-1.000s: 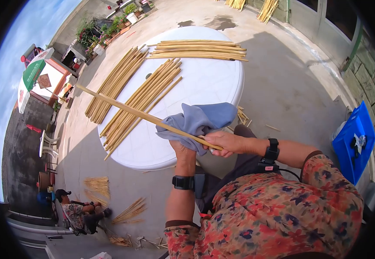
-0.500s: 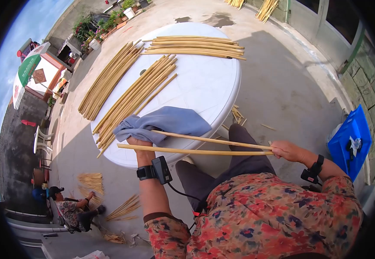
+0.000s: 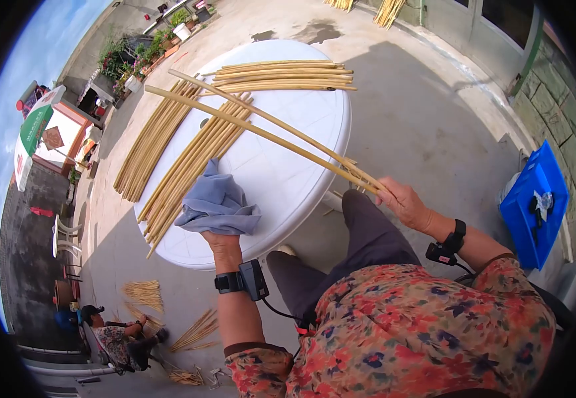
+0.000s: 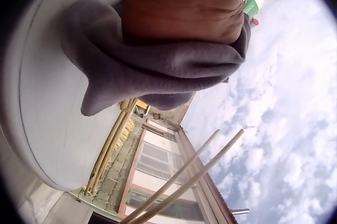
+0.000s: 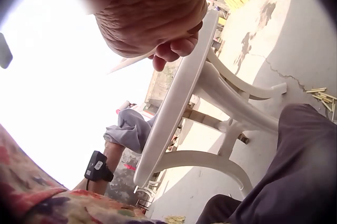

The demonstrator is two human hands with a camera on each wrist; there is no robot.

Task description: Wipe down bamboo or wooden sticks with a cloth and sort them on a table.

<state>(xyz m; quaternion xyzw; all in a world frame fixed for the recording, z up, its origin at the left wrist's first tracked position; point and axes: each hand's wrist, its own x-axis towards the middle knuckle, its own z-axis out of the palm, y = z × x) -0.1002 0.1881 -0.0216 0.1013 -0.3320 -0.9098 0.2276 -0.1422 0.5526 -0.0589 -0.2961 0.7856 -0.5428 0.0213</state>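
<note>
Two long, slim, tan wooden sticks slant from the right hand, long axes nearly parallel, far ends pointing forward and to the left across the round white table. That hand's fingers curl round their near ends, forearm angled outward. The left hand reaches under a crumpled blue-gray cloth; its fingers are hidden, grip unclear. A blue plastic bin holds black and clear items.
</note>
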